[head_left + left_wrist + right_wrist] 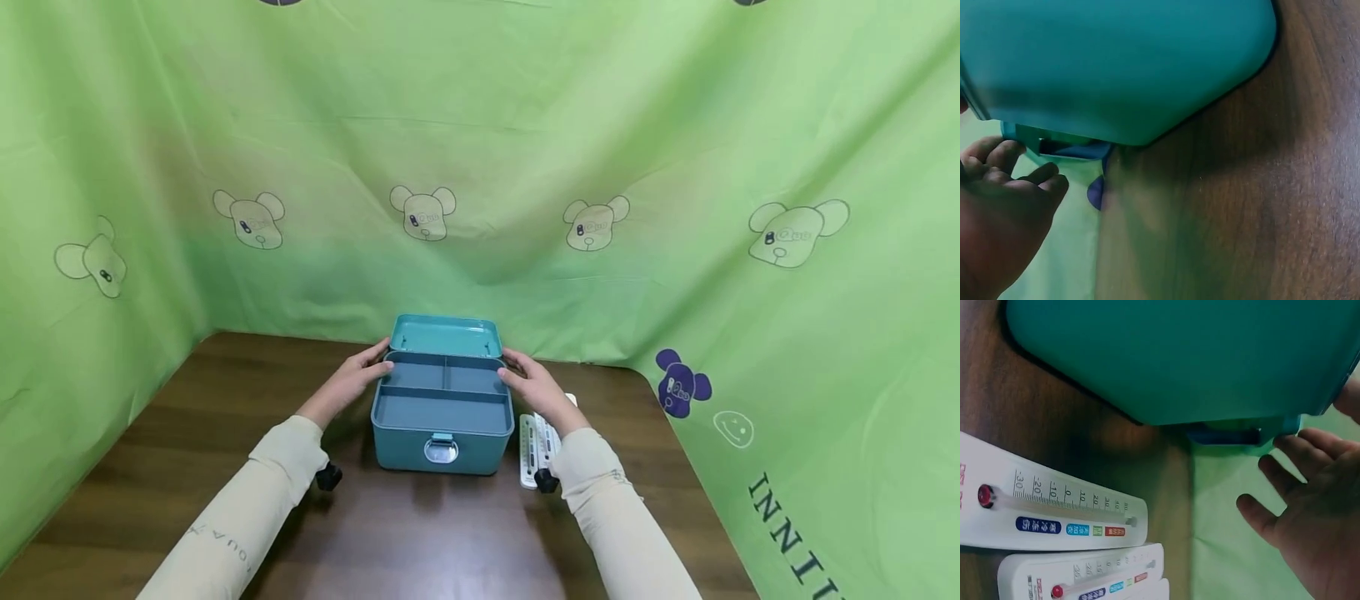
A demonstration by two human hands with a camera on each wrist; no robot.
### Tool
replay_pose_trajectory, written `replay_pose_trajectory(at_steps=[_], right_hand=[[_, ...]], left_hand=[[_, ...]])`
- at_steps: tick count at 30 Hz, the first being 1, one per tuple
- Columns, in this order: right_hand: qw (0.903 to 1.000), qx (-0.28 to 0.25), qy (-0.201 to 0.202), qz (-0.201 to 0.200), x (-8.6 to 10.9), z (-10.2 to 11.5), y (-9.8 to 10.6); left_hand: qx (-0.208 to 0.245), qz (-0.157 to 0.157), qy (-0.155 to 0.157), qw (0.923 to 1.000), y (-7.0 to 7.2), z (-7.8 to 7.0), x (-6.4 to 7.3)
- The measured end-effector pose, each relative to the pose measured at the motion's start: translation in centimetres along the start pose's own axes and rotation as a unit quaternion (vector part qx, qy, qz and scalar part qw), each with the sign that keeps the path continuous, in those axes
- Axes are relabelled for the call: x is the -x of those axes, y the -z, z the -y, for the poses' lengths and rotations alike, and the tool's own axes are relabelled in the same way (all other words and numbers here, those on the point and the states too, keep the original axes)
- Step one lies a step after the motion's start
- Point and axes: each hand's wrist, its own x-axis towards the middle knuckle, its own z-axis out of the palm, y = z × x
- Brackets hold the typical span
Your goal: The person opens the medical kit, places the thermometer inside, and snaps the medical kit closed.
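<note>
A teal storage box [437, 450] stands on the table with its lid [446, 336] tipped back. Inside sits a grey-blue divided tray [441, 410] with three bare compartments. At the box's rear left corner is my left hand [358, 377], thumb over the rim and fingers by the lid's edge. My right hand [534, 385] mirrors it at the rear right corner. In the right wrist view its fingers [1290, 459] spread loosely, one at the lid's edge. The left wrist view shows loosely bent fingers [1007, 156] beside the lid.
White thermometers [1054, 500] lie to the right of the box, partly under my right forearm in the head view. A silver latch [441, 450] is on the box front. A green printed cloth [510, 150] hangs around the back and sides of the brown wooden table [420, 542].
</note>
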Motion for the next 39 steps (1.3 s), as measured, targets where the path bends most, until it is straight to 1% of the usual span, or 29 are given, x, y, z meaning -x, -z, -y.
replay_pose_trajectory(at_steps=[3,5,7,10,12,15,18,23,26,28,33,37,39], right_hand=[[0.9989,0.045,0.011,-0.008,0.2,0.6,-0.1],[0.9971,0.074,0.013,-0.013,0.5,0.9,-0.2],[0.9952,0.096,0.011,-0.014,0.9,1.3,-0.2],[0.9927,0.118,0.018,-0.019,1.4,1.7,-0.1],[0.9909,0.129,0.031,-0.021,1.7,2.0,-0.1],[0.9878,0.146,0.047,-0.026,2.3,2.2,0.0],[0.9859,0.155,0.055,-0.030,3.4,2.1,-0.1],[0.9833,0.164,0.067,-0.041,5.2,1.8,-0.1],[0.9816,0.167,0.079,-0.047,6.1,1.4,-0.1],[0.9808,0.167,0.085,-0.051,6.5,1.0,0.0],[0.9775,0.170,0.110,-0.061,7.6,0.1,0.1],[0.9733,0.171,0.135,-0.073,8.4,-0.4,0.2],[0.9720,0.172,0.139,-0.079,8.8,-0.6,0.3]], left_hand=[[-0.001,0.001,-0.002,1.0000,0.2,-0.1,0.0],[0.001,0.003,-0.003,1.0000,0.1,-0.2,0.1],[0.006,-0.001,-0.005,1.0000,0.0,-0.4,0.3],[0.008,-0.019,-0.010,0.9997,-0.2,-0.7,0.5],[-0.004,-0.037,-0.011,0.9993,-0.3,-1.1,0.9],[-0.023,-0.052,-0.012,0.9983,-0.5,-1.5,1.7],[-0.028,-0.053,-0.017,0.9981,-0.8,-1.7,2.7],[-0.029,-0.041,-0.023,0.9985,-1.7,-1.8,4.8],[-0.049,-0.033,-0.028,0.9979,-2.1,-2.0,5.9],[-0.071,-0.030,-0.033,0.9965,-2.4,-2.0,6.5],[-0.125,-0.026,-0.029,0.9914,-3.2,-2.2,8.2],[-0.139,-0.038,-0.030,0.9891,-3.9,-2.2,9.1],[-0.135,-0.050,-0.032,0.9890,-4.1,-2.2,9.3]])
